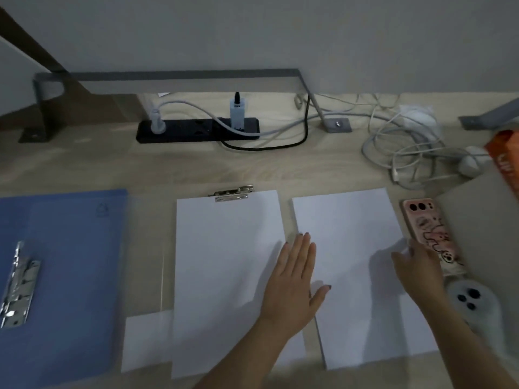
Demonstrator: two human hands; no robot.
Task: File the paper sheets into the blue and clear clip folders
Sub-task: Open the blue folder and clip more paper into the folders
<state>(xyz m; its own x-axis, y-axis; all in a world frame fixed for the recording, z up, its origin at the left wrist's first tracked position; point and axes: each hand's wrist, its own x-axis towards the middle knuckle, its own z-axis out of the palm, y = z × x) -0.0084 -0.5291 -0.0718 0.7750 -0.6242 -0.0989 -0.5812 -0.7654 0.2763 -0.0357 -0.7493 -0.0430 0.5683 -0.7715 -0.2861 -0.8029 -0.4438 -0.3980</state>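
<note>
White loose sheets (pixel 356 265) lie on the table (pixel 140 164) beside the clear folder (pixel 224 262), left hand (pixel 295 287) flat, its grip released, right hand (pixel 418 270) pinching their right edge, where several could lift together and skew.

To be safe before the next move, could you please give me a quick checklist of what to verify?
1. Blue folder open, metal clip free of paper: ok.
2. Clear folder's clip overlapping the top of its sheet: ok.
3. Left hand flat, spanning sheet and loose stack: ok.
4. Right hand gripping the stack's right edge: cannot tell.
5. Pink-cased phone apart from stack: cannot tell.
</note>
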